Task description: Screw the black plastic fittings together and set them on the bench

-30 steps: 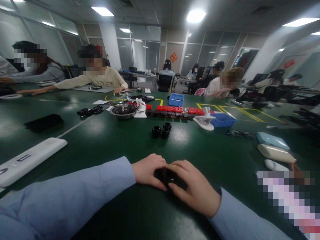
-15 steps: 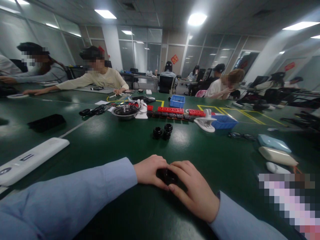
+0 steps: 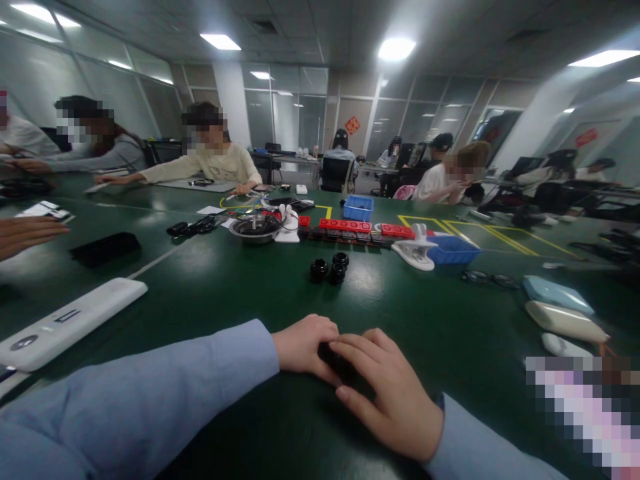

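Near the front of the table, my left hand (image 3: 306, 345) and my right hand (image 3: 393, 390) close in from both sides on a black round part (image 3: 334, 359). My fingers hide most of it, so its full shape does not show. The left fingers curl around its far left side. On the right, my fingers lie over its top and side, with the thumb lower down, nearer to me. Farther out stand three glossy black round parts (image 3: 319, 270) with ridged sides, grouped close together.
Beyond them lie a row of red blocks (image 3: 345, 225), a metal bowl (image 3: 255, 228), a white clip stand (image 3: 417, 250) and a blue bin (image 3: 455, 249). A white device (image 3: 75, 320) is at left; glasses (image 3: 490, 278) and cases (image 3: 565, 320) are at right. Another person's hand (image 3: 30, 235) reaches in at left.
The right hand's fingers have shifted over the black part and cover more of it. Another person's hand has come into view at the left edge. The whole view has moved slightly.
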{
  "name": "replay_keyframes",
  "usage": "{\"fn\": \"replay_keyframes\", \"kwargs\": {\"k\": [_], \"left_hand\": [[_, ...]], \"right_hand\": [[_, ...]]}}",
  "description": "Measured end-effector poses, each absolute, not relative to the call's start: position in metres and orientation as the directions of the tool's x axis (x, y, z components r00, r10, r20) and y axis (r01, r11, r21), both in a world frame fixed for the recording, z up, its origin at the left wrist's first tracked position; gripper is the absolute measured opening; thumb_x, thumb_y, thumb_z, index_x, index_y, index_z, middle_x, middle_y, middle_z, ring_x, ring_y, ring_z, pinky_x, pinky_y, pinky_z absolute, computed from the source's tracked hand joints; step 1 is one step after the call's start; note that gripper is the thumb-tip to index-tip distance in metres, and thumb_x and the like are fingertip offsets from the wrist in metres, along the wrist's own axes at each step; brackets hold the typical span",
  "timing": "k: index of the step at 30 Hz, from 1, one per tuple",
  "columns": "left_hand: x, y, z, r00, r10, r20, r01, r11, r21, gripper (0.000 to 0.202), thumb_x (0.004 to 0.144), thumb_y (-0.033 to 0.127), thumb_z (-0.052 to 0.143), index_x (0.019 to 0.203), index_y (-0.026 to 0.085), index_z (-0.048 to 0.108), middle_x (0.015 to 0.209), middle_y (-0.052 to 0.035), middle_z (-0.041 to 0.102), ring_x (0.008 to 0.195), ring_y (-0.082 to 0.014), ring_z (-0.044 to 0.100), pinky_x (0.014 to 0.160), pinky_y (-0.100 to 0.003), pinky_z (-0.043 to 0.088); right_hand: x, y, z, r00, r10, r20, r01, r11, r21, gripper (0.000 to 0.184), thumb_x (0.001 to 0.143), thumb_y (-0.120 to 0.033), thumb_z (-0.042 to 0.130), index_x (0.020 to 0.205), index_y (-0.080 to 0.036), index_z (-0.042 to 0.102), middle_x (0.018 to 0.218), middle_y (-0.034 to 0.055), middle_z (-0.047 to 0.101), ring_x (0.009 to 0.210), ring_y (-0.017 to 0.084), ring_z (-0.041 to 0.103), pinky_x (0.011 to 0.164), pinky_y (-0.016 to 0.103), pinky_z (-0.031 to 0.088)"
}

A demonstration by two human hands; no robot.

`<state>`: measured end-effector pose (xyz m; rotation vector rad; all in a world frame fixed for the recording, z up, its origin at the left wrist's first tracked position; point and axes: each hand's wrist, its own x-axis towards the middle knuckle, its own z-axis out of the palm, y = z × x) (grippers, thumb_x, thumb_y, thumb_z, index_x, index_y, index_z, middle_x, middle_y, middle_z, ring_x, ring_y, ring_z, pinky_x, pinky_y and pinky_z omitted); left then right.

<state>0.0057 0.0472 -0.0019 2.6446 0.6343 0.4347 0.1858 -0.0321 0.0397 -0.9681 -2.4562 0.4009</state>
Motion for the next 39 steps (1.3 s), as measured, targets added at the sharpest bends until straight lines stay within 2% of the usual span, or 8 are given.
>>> {"fn": "replay_keyframes", "kwargs": {"k": [8,11,14,19,22,27,34,39], "left_hand": [[0.006,0.046,-0.002,0.85,0.48,0.218,0.35,-0.822,0.449,0.029,0.067,0.043,0.07,0.068,0.017,0.056,0.069,0.0037,0.05,0.067,-0.0126,0.049,0.061,-0.024,0.032],[0.006,0.045,0.001,0.848,0.49,0.2,0.364,-0.814,0.453,0.028,0.066,0.042,0.07,0.073,0.018,0.057,0.071,0.0033,0.052,0.068,-0.0134,0.05,0.062,-0.024,0.033],[0.006,0.045,0.001,0.84,0.505,0.199,0.375,-0.804,0.462,0.033,0.066,0.048,0.069,0.075,0.018,0.057,0.07,0.0031,0.052,0.067,-0.0135,0.049,0.062,-0.025,0.033],[0.005,0.046,-0.002,0.832,0.519,0.198,0.379,-0.791,0.48,0.04,0.065,0.054,0.067,0.075,0.017,0.057,0.07,0.0027,0.052,0.067,-0.0137,0.049,0.063,-0.025,0.033],[0.005,0.046,-0.002,0.834,0.522,0.18,0.383,-0.782,0.491,0.042,0.065,0.056,0.067,0.077,0.017,0.057,0.073,0.0021,0.054,0.07,-0.0148,0.05,0.065,-0.026,0.033],[0.005,0.043,0.001,0.825,0.543,0.158,0.421,-0.777,0.468,0.042,0.065,0.056,0.067,0.077,0.017,0.056,0.074,0.0016,0.055,0.072,-0.0159,0.05,0.068,-0.027,0.034],[0.006,0.038,0.005,0.817,0.56,0.138,0.457,-0.774,0.438,0.034,0.067,0.044,0.069,0.083,0.017,0.056,0.08,0.0002,0.058,0.076,-0.0178,0.053,0.071,-0.029,0.037],[0.006,0.035,0.007,0.754,0.633,0.175,0.495,-0.723,0.482,0.058,0.058,0.048,0.074,0.104,0.02,0.052,0.091,-0.0008,0.057,0.081,-0.0194,0.052,0.074,-0.031,0.038]], "right_hand": [[0.185,-0.037,0.045,-0.711,0.618,0.335,0.477,0.775,-0.415,0.029,0.083,-0.026,0.047,0.111,-0.021,0.053,0.107,0.0054,0.06,0.083,0.022,0.047,0.073,0.038,0.038],[0.186,-0.037,0.041,-0.721,0.583,0.375,0.446,0.804,-0.394,0.02,0.085,-0.026,0.042,0.094,-0.019,0.058,0.087,0.0055,0.062,0.075,0.02,0.047,0.067,0.036,0.037],[0.188,-0.036,0.038,-0.71,0.575,0.406,0.466,0.816,-0.341,0.028,0.087,-0.028,0.036,0.071,-0.018,0.057,0.067,0.0053,0.058,0.066,0.018,0.044,0.061,0.033,0.034],[0.197,-0.022,0.036,-0.638,0.653,0.407,0.591,0.755,-0.285,0.044,0.092,-0.033,0.029,0.058,-0.017,0.052,0.058,0.0047,0.053,0.06,0.017,0.04,0.056,0.031,0.032],[0.203,-0.009,0.032,-0.568,0.734,0.373,0.646,0.678,-0.35,0.047,0.094,-0.036,0.023,0.067,-0.017,0.057,0.065,0.0053,0.056,0.066,0.018,0.045,0.062,0.032,0.037],[0.209,0.003,0.025,-0.505,0.791,0.345,0.653,0.612,-0.446,0.035,0.094,-0.034,0.03,0.109,-0.016,0.055,0.103,0.0075,0.06,0.092,0.02,0.05,0.081,0.036,0.041],[0.201,-0.01,0.03,-0.488,0.786,0.379,0.605,0.618,-0.502,0.026,0.089,-0.031,0.043,0.106,-0.016,0.056,0.1,0.0077,0.06,0.092,0.021,0.051,0.081,0.038,0.043],[0.194,-0.018,0.031,-0.512,0.779,0.361,0.59,0.625,-0.512,0.027,0.083,-0.026,0.054,0.108,-0.018,0.054,0.099,0.0064,0.058,0.089,0.021,0.05,0.078,0.037,0.043]]}}
